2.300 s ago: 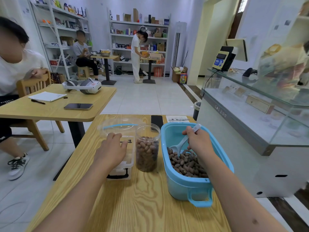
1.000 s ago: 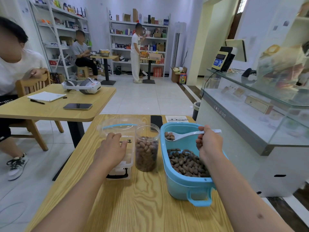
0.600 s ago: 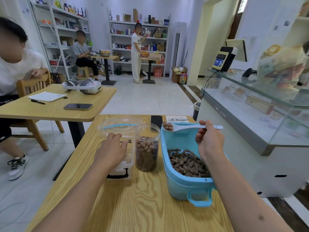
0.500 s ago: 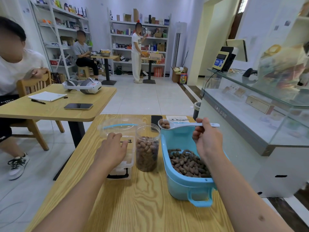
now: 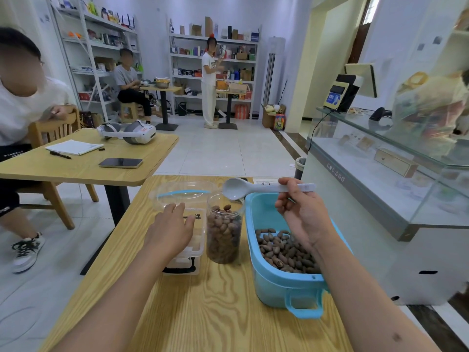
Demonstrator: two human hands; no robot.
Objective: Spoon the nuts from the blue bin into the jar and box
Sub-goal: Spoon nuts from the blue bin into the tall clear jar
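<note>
Nuts (image 5: 226,207) are tumbling from the tipped white spoon (image 5: 234,188), pinched by the right hand (image 5: 302,214), into the clear jar (image 5: 223,228). Left hand (image 5: 172,228) is resting flat on the plastic box (image 5: 189,246). Stray nuts may be bouncing off the narrow rim.

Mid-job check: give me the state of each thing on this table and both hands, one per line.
Spoon: tipped over the jar, bowl empty.
Jar: open, mostly full of nuts, two nuts dropping in.
Bin: open, nuts covering its near half.
Box: lid off, contents hidden by hand.
Lid: lying behind box.
Right hand: grips spoon handle.
Left hand: resting on box.
</note>
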